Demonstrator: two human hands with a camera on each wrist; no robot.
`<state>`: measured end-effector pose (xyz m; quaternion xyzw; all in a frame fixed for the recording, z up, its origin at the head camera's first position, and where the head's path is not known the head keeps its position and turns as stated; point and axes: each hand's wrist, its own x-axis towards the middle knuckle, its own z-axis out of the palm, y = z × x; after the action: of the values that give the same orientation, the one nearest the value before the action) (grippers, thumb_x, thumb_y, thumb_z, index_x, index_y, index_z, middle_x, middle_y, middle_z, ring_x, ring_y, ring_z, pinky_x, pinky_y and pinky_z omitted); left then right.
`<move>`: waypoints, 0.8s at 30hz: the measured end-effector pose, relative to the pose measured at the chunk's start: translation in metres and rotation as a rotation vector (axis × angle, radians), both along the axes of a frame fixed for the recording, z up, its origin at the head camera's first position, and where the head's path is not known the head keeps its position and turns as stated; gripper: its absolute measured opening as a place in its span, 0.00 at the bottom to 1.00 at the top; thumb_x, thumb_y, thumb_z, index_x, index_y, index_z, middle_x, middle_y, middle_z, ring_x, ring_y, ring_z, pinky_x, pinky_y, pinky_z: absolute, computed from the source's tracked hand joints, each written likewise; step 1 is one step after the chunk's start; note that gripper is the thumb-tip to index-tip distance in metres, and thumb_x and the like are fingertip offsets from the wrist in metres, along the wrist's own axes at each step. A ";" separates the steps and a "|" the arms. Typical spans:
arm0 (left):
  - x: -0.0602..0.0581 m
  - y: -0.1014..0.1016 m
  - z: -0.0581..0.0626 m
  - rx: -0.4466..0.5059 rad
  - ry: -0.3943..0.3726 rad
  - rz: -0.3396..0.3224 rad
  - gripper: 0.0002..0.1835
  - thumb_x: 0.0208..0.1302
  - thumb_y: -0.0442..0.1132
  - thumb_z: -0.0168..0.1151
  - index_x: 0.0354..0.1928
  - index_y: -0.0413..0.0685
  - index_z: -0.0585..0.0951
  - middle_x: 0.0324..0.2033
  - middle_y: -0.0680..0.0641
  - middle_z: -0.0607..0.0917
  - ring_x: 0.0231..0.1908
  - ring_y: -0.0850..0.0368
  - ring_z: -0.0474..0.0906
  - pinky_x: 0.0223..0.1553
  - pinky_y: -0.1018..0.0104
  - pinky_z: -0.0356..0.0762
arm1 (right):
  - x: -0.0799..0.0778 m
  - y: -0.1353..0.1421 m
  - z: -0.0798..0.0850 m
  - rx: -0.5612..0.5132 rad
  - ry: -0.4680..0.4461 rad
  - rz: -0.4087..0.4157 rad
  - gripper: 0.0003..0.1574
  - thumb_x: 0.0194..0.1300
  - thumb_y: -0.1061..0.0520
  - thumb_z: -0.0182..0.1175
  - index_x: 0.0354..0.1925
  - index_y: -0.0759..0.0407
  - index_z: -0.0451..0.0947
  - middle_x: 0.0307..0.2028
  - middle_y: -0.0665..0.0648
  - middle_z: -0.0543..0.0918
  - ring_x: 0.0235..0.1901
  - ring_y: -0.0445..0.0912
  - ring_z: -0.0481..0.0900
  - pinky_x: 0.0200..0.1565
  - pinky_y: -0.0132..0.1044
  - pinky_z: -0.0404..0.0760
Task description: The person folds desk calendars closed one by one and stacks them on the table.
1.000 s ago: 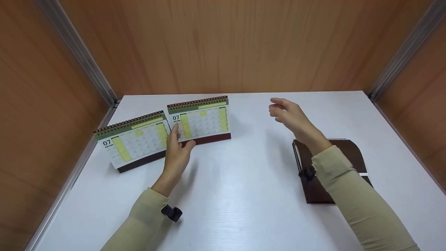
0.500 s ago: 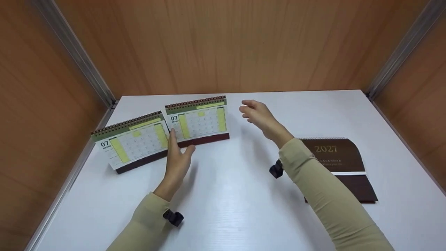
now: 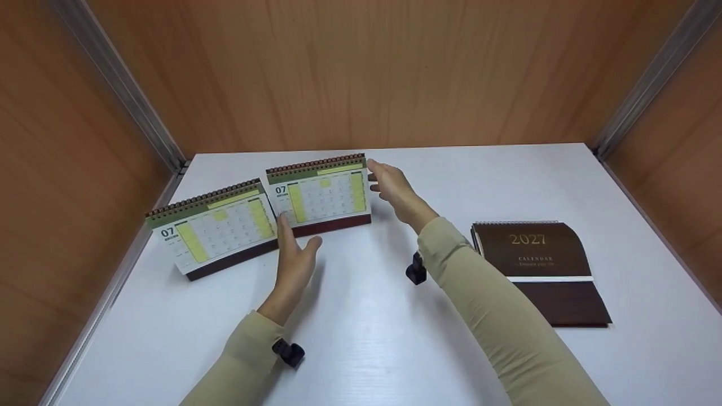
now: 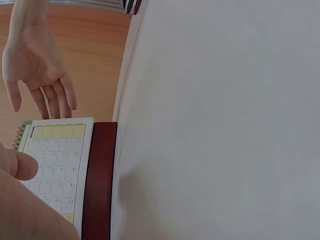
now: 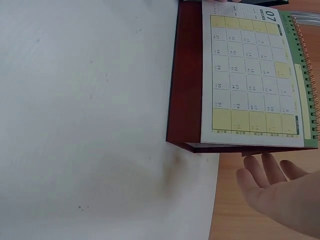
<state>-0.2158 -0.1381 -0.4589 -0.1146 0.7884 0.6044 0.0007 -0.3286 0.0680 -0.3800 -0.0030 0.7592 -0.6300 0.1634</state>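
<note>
Two spiral-bound desk calendars stand side by side, both turned to page 07: the left calendar (image 3: 217,231) and the right calendar (image 3: 321,197). My left hand (image 3: 294,265) is at the near side where they meet, fingers extended and thumb apart; whether it touches either one I cannot tell. Beside the right calendar's right edge is my right hand (image 3: 397,194), its fingers relaxed. In the right wrist view, that hand's fingertips (image 5: 270,167) are close to the open end of the calendar's dark red stand (image 5: 185,100). Contact there is unclear.
A closed brown 2027 calendar (image 3: 536,248) lies on the right part of the white table (image 3: 361,338), partly behind my right sleeve. Wood-look panels (image 3: 395,73) enclose the back and sides, with metal strips at the corners.
My right hand has moved left from above the brown calendar to the right calendar's edge. My left hand has shifted slightly toward me. The calendars stay put.
</note>
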 end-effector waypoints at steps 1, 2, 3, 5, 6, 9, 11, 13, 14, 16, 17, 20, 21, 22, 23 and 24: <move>0.000 0.001 0.000 0.002 0.000 0.003 0.53 0.77 0.46 0.54 0.85 0.58 0.26 0.84 0.50 0.25 0.83 0.51 0.21 0.82 0.48 0.26 | 0.000 -0.001 -0.001 -0.009 -0.012 0.010 0.41 0.85 0.34 0.38 0.79 0.57 0.65 0.76 0.64 0.69 0.77 0.61 0.66 0.79 0.52 0.60; -0.001 0.002 0.000 0.004 0.001 0.004 0.53 0.77 0.46 0.54 0.85 0.57 0.26 0.84 0.49 0.25 0.83 0.50 0.20 0.82 0.48 0.27 | -0.001 -0.003 -0.002 -0.021 -0.025 0.018 0.42 0.85 0.34 0.36 0.79 0.57 0.65 0.76 0.63 0.68 0.77 0.61 0.65 0.80 0.52 0.59; -0.001 0.003 0.000 0.005 0.002 0.005 0.53 0.77 0.45 0.54 0.85 0.56 0.26 0.84 0.49 0.24 0.83 0.50 0.20 0.83 0.47 0.27 | -0.001 -0.004 -0.003 -0.033 -0.034 0.025 0.42 0.85 0.33 0.35 0.80 0.57 0.64 0.76 0.64 0.68 0.77 0.61 0.65 0.80 0.52 0.58; -0.001 0.005 0.001 -0.001 0.006 0.007 0.53 0.76 0.46 0.55 0.85 0.54 0.27 0.84 0.48 0.24 0.83 0.49 0.21 0.83 0.47 0.28 | -0.001 -0.006 -0.005 -0.057 -0.041 0.033 0.42 0.85 0.33 0.34 0.80 0.57 0.64 0.76 0.64 0.68 0.76 0.60 0.67 0.80 0.51 0.59; -0.001 0.005 0.001 -0.002 0.007 0.008 0.53 0.76 0.46 0.55 0.85 0.54 0.27 0.84 0.48 0.24 0.83 0.48 0.21 0.83 0.47 0.28 | -0.001 -0.006 -0.005 -0.065 -0.043 0.035 0.43 0.85 0.33 0.33 0.80 0.57 0.63 0.75 0.64 0.69 0.75 0.59 0.69 0.79 0.50 0.61; -0.002 0.007 0.000 -0.011 0.019 0.022 0.53 0.76 0.46 0.55 0.85 0.53 0.28 0.84 0.47 0.26 0.84 0.47 0.23 0.83 0.47 0.30 | -0.001 -0.007 -0.005 -0.066 -0.033 0.037 0.43 0.85 0.32 0.33 0.80 0.57 0.63 0.70 0.63 0.73 0.70 0.57 0.74 0.77 0.48 0.66; -0.002 0.008 -0.001 -0.011 0.029 0.034 0.53 0.76 0.46 0.56 0.86 0.53 0.29 0.85 0.47 0.27 0.84 0.47 0.25 0.83 0.47 0.31 | -0.001 -0.005 -0.005 -0.059 -0.022 0.043 0.43 0.85 0.32 0.31 0.79 0.57 0.64 0.67 0.63 0.74 0.67 0.56 0.76 0.75 0.47 0.69; -0.001 0.009 -0.002 -0.008 0.038 0.043 0.53 0.76 0.46 0.56 0.86 0.52 0.30 0.85 0.46 0.28 0.84 0.47 0.26 0.83 0.47 0.31 | -0.001 -0.004 -0.005 -0.050 -0.018 0.048 0.43 0.85 0.32 0.31 0.78 0.57 0.66 0.65 0.63 0.75 0.66 0.56 0.77 0.75 0.47 0.69; -0.001 0.009 -0.002 -0.006 0.042 0.046 0.52 0.77 0.46 0.55 0.86 0.51 0.30 0.84 0.46 0.29 0.84 0.47 0.26 0.83 0.48 0.32 | 0.000 -0.003 -0.005 -0.045 -0.018 0.047 0.43 0.85 0.32 0.30 0.77 0.57 0.67 0.65 0.62 0.76 0.65 0.56 0.77 0.74 0.47 0.70; -0.001 0.011 -0.002 0.000 0.043 0.054 0.52 0.78 0.47 0.55 0.86 0.51 0.30 0.84 0.45 0.30 0.84 0.47 0.27 0.83 0.49 0.32 | 0.000 0.000 -0.005 -0.036 -0.019 0.048 0.44 0.85 0.31 0.30 0.76 0.57 0.68 0.64 0.62 0.76 0.65 0.55 0.77 0.74 0.47 0.70; 0.000 0.011 -0.002 0.005 0.043 0.059 0.51 0.78 0.47 0.54 0.86 0.51 0.30 0.84 0.44 0.31 0.84 0.47 0.27 0.83 0.49 0.33 | 0.000 0.001 -0.004 -0.030 -0.020 0.048 0.44 0.84 0.30 0.29 0.75 0.57 0.69 0.64 0.62 0.76 0.65 0.55 0.77 0.74 0.47 0.70; 0.000 0.013 -0.002 0.011 0.040 0.082 0.50 0.79 0.48 0.54 0.86 0.50 0.31 0.83 0.43 0.34 0.84 0.47 0.29 0.83 0.51 0.34 | 0.000 0.004 -0.003 -0.025 -0.022 0.043 0.45 0.84 0.30 0.29 0.73 0.58 0.70 0.63 0.62 0.77 0.64 0.55 0.78 0.73 0.47 0.71; 0.000 0.014 -0.002 0.013 0.039 0.089 0.50 0.79 0.48 0.54 0.86 0.50 0.32 0.83 0.43 0.34 0.84 0.47 0.29 0.83 0.51 0.34 | 0.000 0.006 -0.003 -0.026 -0.023 0.041 0.45 0.84 0.30 0.29 0.73 0.58 0.70 0.63 0.63 0.78 0.63 0.55 0.79 0.73 0.48 0.72; 0.000 0.014 -0.003 0.013 0.041 0.094 0.49 0.80 0.48 0.53 0.86 0.49 0.32 0.83 0.42 0.35 0.84 0.47 0.30 0.83 0.52 0.35 | 0.000 0.007 -0.003 -0.026 -0.023 0.041 0.44 0.85 0.31 0.29 0.73 0.59 0.70 0.62 0.63 0.78 0.63 0.56 0.79 0.73 0.48 0.72; -0.001 0.015 -0.003 0.014 0.041 0.099 0.49 0.80 0.48 0.53 0.86 0.49 0.32 0.83 0.42 0.36 0.84 0.47 0.30 0.83 0.52 0.35 | 0.000 0.008 -0.003 -0.027 -0.025 0.039 0.44 0.85 0.31 0.30 0.73 0.59 0.70 0.62 0.63 0.78 0.62 0.56 0.79 0.72 0.48 0.72; -0.001 0.015 -0.003 0.012 0.041 0.105 0.49 0.80 0.48 0.53 0.86 0.48 0.33 0.82 0.42 0.37 0.84 0.47 0.31 0.83 0.52 0.35 | 0.000 0.009 -0.003 -0.029 -0.027 0.037 0.44 0.85 0.31 0.30 0.73 0.59 0.70 0.61 0.64 0.78 0.61 0.56 0.80 0.72 0.49 0.73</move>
<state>-0.2166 -0.1234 -0.4623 -0.1431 0.7774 0.6108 -0.0464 -0.3286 0.0767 -0.3832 -0.0108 0.7474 -0.6379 0.1852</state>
